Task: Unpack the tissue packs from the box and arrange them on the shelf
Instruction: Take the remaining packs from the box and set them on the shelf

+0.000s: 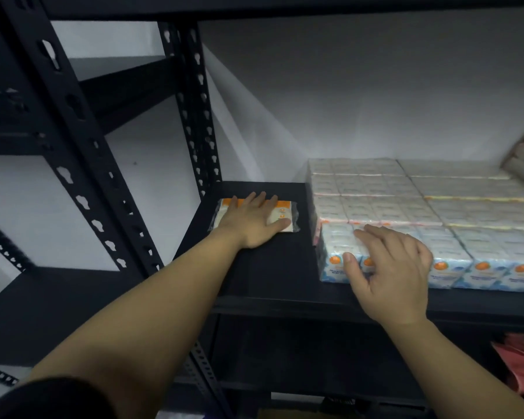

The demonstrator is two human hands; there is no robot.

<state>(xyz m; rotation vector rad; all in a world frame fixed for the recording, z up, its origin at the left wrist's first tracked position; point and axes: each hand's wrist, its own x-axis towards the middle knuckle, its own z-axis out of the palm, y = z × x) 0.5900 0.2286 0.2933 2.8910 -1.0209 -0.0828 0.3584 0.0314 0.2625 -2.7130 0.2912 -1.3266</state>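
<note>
Left hand [252, 222] lies flat, fingers straight, pressing an orange-and-white tissue pack [285, 213] onto the black shelf [273, 267] at frame centre. Right hand [387, 273], fingers spread and thumb on the front face, touches the nearest wrapped tissue bundle [454, 261] at lower right, not clenched.

No text was legible. The front faces of the blue tissue packs [454, 275] carried an orange round logo with small print lines under it (too blurred to read). The orange-edged pack [285, 211] showed small orange marks, also unreadable.
</note>
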